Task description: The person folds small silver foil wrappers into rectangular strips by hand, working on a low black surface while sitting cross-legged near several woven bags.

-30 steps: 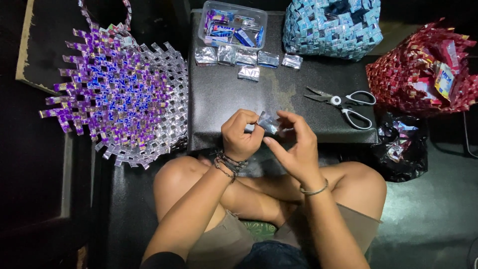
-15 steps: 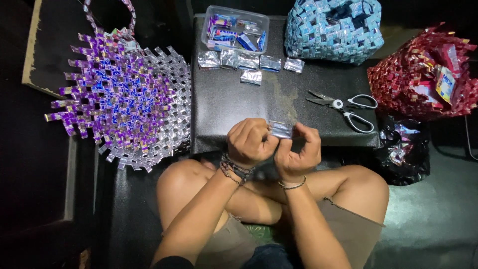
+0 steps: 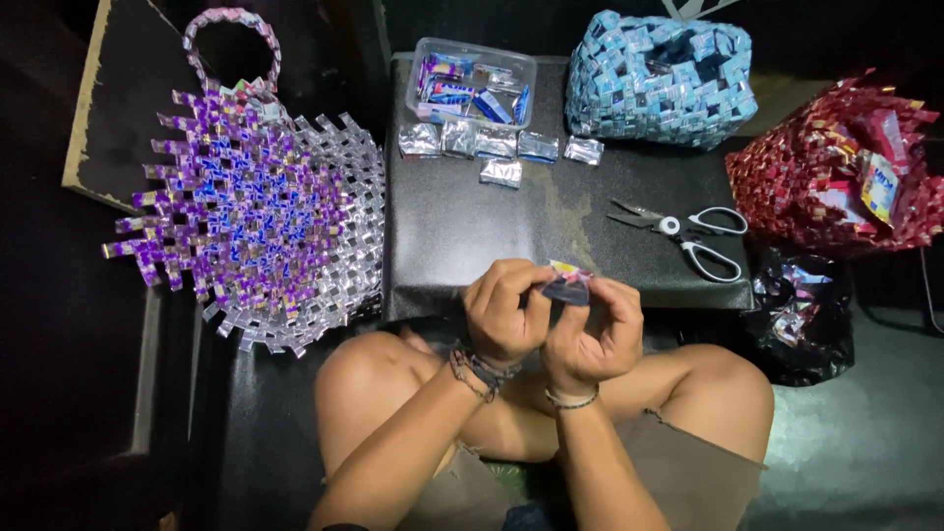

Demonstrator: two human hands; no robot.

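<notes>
Your left hand point(image 3: 506, 313) and right hand point(image 3: 593, 329) meet above your knees at the near edge of the black tabletop point(image 3: 511, 221). The fingers pinch a small folded wrapper point(image 3: 567, 285) between them, held close for fine folding. Left of your fingers lies the purple woven panel point(image 3: 246, 216); beyond them the scissors point(image 3: 683, 231) and a row of folded silver pieces point(image 3: 497, 147), all within reach.

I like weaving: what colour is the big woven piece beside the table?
Purple and silver woven piece, clearest in the head view.
</notes>
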